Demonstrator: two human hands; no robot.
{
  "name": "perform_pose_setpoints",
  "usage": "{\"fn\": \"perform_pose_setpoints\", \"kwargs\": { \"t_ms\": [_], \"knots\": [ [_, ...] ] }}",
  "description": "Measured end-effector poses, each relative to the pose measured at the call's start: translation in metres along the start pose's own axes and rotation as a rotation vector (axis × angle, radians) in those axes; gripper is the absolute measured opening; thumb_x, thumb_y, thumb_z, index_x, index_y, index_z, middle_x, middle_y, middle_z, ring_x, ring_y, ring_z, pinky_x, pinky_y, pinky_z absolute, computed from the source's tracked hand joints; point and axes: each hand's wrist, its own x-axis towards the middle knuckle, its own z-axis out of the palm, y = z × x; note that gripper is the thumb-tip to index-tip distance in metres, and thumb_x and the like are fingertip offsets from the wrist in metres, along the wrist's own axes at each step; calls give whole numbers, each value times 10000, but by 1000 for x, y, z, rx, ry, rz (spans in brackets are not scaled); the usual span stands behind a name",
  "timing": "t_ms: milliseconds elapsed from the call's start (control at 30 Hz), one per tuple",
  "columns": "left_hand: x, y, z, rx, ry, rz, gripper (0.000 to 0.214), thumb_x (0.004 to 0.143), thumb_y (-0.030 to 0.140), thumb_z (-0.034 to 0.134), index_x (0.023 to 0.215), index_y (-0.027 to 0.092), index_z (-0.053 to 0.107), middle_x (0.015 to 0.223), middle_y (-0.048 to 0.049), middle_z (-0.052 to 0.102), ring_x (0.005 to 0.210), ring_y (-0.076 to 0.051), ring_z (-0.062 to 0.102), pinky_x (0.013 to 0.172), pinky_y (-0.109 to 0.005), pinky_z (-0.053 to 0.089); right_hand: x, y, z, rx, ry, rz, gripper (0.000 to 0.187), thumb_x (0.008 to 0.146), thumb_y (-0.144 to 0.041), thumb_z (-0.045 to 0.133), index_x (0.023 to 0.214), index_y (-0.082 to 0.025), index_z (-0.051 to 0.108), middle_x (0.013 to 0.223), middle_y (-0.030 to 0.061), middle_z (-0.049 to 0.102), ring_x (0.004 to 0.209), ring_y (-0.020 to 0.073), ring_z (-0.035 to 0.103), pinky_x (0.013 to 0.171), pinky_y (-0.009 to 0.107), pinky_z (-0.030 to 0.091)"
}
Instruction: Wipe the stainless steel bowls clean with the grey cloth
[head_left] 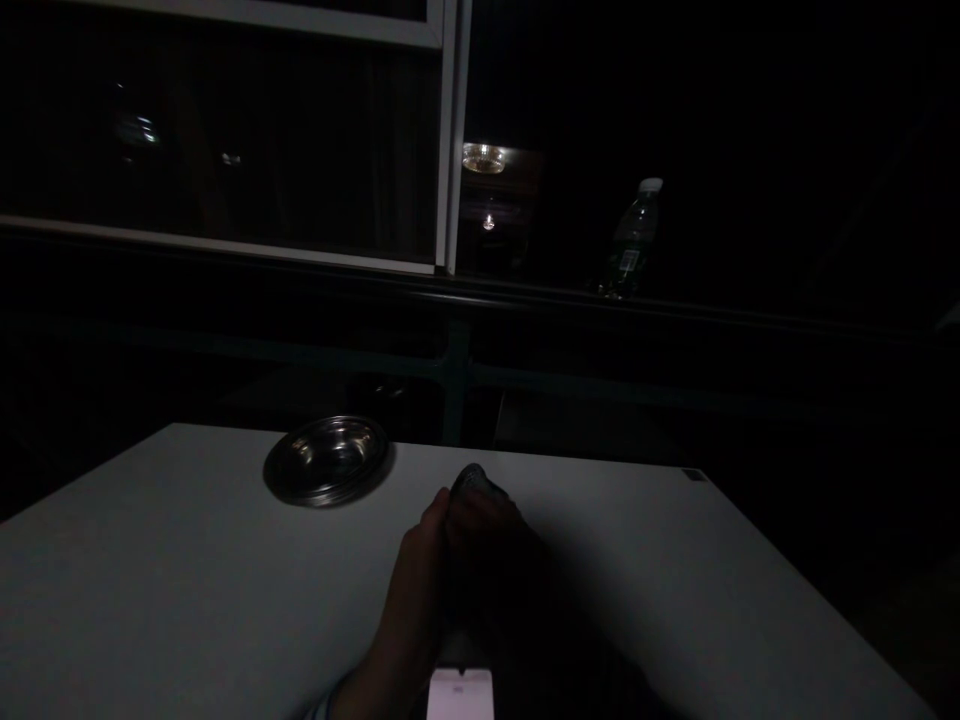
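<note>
My left hand [424,550] and my right hand [487,535] are close together above the white table [187,580]. Between and over their fingers shows the top of a dark object with a speckled, mesh-like surface [474,478]; its kind is unclear. My right hand is in deep shadow, but its fingers appear curled over this object. My left hand is closed against its left side, thumb up, with the other fingers mostly hidden. A lit phone [460,694] shows at the bottom edge, between my forearms.
Stacked shiny metal bowls [326,462] stand near the table's far left edge. Beyond the table, a clear plastic bottle [634,240] with a white cap stands on a dark ledge by the window frame [448,140]. A small dark patch [694,475] marks the far right corner.
</note>
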Motion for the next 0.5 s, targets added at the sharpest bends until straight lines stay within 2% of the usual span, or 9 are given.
{"fn": "perform_pose_setpoints", "kwargs": {
  "t_ms": [67, 167, 367, 433, 500],
  "knots": [
    [-4, 1, -1, 17, 7, 22, 233, 691, 282, 628, 885, 166, 682, 766, -29, 711, 780, -205, 638, 684, -251, 442, 5, 6, -8, 73, -34, -14, 275, 908, -267, 337, 1078, -139, 512, 999, 90, 634, 1112, 174, 514, 980, 344, 426],
    [-11, 5, 2, 12, -18, 22, 169, 651, 234, 670, 801, 160, 695, 648, -13, 684, 655, -183, 623, 591, -229, 426, 4, 20, -18, 188, -64, 67, 316, 879, -289, 397, 1154, -151, 468, 1091, 106, 604, 1150, 196, 493, 955, 367, 459],
    [-8, 13, 8, -265, -45, -228, 217, 694, 364, 637, 657, 149, 635, 528, 4, 633, 489, -147, 578, 483, -233, 417, -4, 39, -27, 416, -129, 385, 377, 883, -324, 426, 1238, -198, 432, 1209, 87, 550, 1117, 179, 528, 902, 320, 500],
    [-3, 14, 7, -345, -75, -300, 232, 726, 360, 601, 636, 147, 618, 507, -2, 624, 441, -137, 554, 466, -241, 424, -4, 39, -24, 420, -120, 427, 388, 890, -309, 410, 1264, -204, 405, 1228, 84, 536, 1130, 178, 516, 915, 327, 490],
    [2, 15, 6, -381, -63, -313, 240, 758, 345, 562, 635, 146, 615, 502, -9, 623, 428, -136, 552, 458, -246, 433, -5, 37, -17, 355, -118, 379, 424, 885, -314, 417, 1288, -193, 373, 1242, 98, 521, 1155, 194, 493, 923, 349, 485]
  ]
}}
